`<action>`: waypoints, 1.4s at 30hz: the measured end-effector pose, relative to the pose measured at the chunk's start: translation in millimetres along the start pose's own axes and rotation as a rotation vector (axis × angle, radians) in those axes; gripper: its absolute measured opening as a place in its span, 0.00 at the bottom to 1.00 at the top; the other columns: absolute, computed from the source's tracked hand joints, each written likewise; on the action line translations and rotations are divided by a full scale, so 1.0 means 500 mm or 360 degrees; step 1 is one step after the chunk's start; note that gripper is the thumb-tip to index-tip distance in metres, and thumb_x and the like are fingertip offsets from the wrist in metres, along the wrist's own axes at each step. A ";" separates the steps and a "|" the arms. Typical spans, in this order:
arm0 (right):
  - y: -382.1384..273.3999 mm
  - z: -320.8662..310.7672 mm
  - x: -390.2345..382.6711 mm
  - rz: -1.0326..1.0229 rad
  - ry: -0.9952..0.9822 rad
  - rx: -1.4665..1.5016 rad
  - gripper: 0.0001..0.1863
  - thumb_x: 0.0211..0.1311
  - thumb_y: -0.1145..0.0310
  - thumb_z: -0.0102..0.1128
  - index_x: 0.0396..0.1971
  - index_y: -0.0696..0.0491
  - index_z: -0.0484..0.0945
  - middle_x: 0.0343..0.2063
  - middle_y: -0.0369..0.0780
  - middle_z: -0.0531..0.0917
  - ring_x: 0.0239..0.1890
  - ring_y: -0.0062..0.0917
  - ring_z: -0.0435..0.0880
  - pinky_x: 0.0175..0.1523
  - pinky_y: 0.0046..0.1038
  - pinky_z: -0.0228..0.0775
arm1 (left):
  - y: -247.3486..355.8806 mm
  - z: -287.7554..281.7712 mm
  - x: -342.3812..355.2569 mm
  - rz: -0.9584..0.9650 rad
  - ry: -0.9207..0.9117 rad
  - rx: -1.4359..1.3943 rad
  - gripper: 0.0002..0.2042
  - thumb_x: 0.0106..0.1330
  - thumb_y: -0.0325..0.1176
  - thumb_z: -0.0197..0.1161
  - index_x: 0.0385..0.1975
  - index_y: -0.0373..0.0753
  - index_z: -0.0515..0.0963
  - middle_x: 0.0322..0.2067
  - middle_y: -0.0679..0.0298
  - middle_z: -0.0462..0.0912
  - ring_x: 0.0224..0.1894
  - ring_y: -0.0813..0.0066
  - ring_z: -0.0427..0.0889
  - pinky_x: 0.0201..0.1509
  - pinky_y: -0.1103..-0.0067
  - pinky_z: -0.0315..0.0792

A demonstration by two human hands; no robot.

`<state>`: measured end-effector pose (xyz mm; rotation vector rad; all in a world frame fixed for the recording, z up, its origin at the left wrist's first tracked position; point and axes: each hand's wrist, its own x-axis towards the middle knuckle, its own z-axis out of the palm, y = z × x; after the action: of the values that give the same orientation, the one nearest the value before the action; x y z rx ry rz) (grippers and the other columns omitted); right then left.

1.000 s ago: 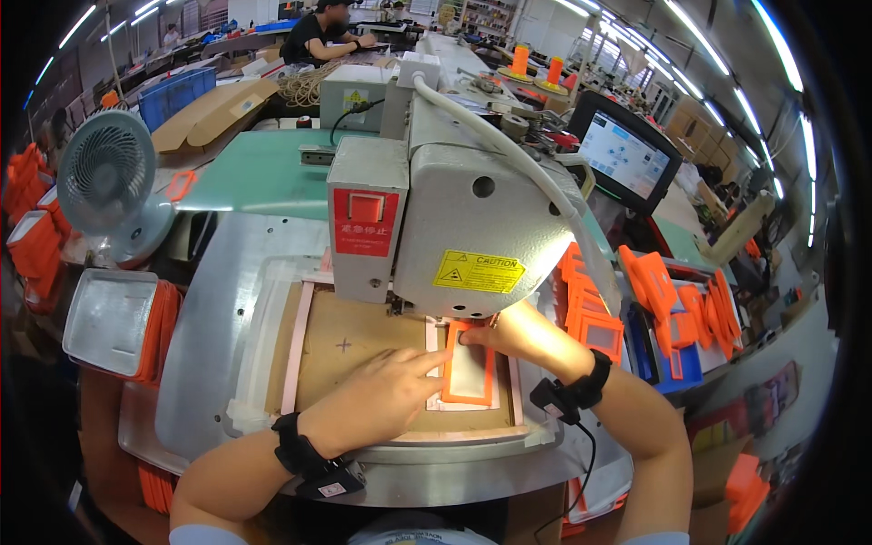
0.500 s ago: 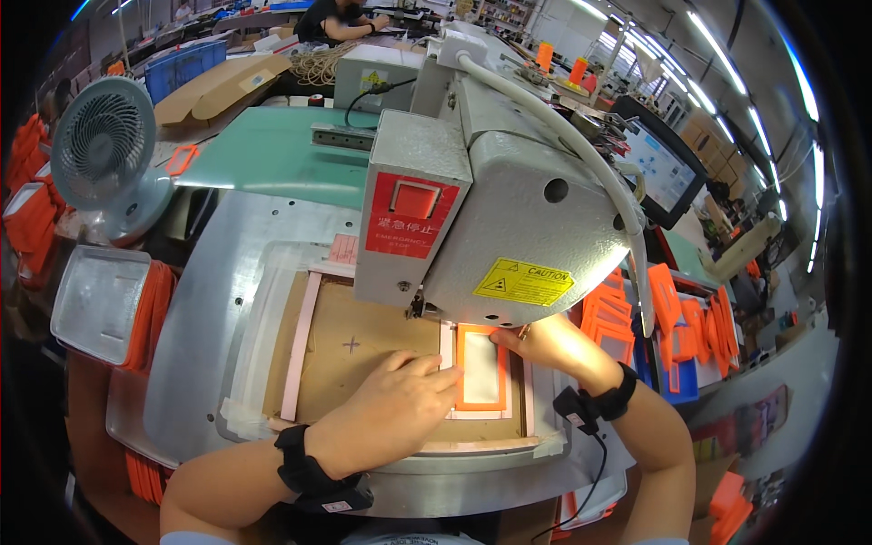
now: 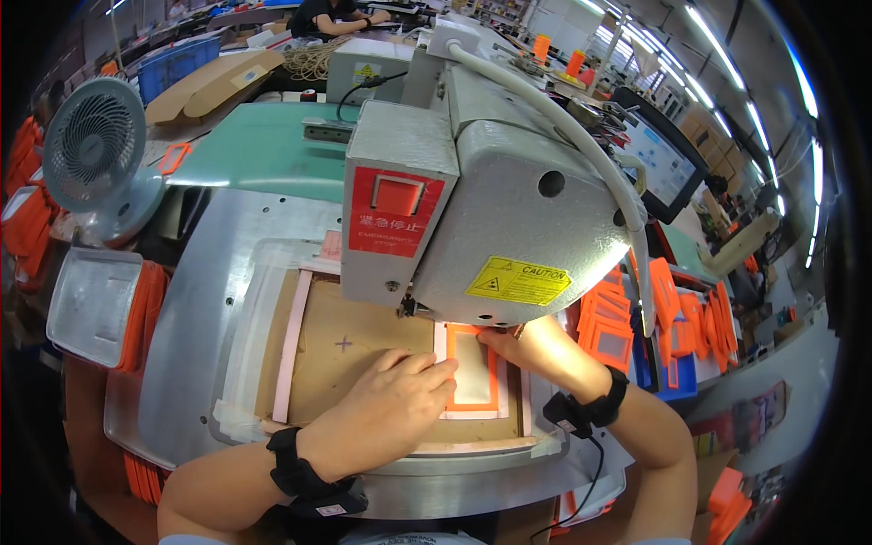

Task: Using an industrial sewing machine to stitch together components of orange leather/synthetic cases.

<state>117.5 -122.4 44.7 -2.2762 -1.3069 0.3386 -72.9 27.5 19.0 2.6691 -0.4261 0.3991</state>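
Observation:
A rectangular orange frame with a pale panel inside (image 3: 472,372) lies flat within pink and white strips on a brown work board (image 3: 350,363), under the grey head of a machine (image 3: 536,204). My left hand (image 3: 381,413) rests on the board, open, its fingers stretched out and close together, with the fingertips at the frame's left edge. From the right, my right hand (image 3: 531,350) reaches beneath the machine head. Its thumb and fingertips close on the frame's top right corner; the other fingers are partly hidden. Each wrist wears a black band with a small device.
Pale trays holding orange frames (image 3: 100,309) stand at left, below a grey fan (image 3: 95,145). More orange frames (image 3: 604,327) lie at right, some in a blue bin (image 3: 672,386). A screen (image 3: 658,163) stands behind. Another person (image 3: 331,23) sits at the far bench.
The whole view has shifted slightly, so the machine and board appear a little further left. Both hands remain at the orange frame, with little visible movement.

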 end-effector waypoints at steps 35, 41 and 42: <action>0.019 -0.037 -0.076 -0.0531 -0.0328 -0.0702 0.42 0.43 0.54 0.74 0.54 0.68 0.73 0.50 0.48 0.72 0.56 0.40 0.72 0.65 0.55 0.58 | 0.002 -0.013 0.026 0.0031 -0.0237 -0.0016 0.20 0.60 0.30 0.62 0.55 0.48 0.79 0.63 0.48 0.68 0.65 0.49 0.67 0.69 0.49 0.57; -0.041 -0.041 -0.067 -0.0197 -0.0643 -0.0940 0.41 0.42 0.53 0.74 0.53 0.67 0.74 0.53 0.52 0.69 0.60 0.45 0.69 0.68 0.59 0.55 | 0.037 -0.022 0.023 0.0069 -0.0256 0.0302 0.20 0.60 0.29 0.58 0.54 0.50 0.81 0.60 0.48 0.71 0.61 0.49 0.72 0.68 0.52 0.60; -0.037 -0.040 -0.071 -0.0231 -0.0597 -0.0910 0.42 0.42 0.53 0.74 0.53 0.67 0.73 0.53 0.52 0.69 0.60 0.45 0.69 0.68 0.60 0.54 | 0.043 -0.019 0.027 0.0066 -0.0259 0.0335 0.20 0.60 0.30 0.57 0.54 0.50 0.80 0.59 0.49 0.71 0.60 0.49 0.72 0.68 0.53 0.61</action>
<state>94.7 -150.8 70.4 -2.6389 -1.9541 0.3921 -70.2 9.7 39.2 2.9142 -0.5142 0.2518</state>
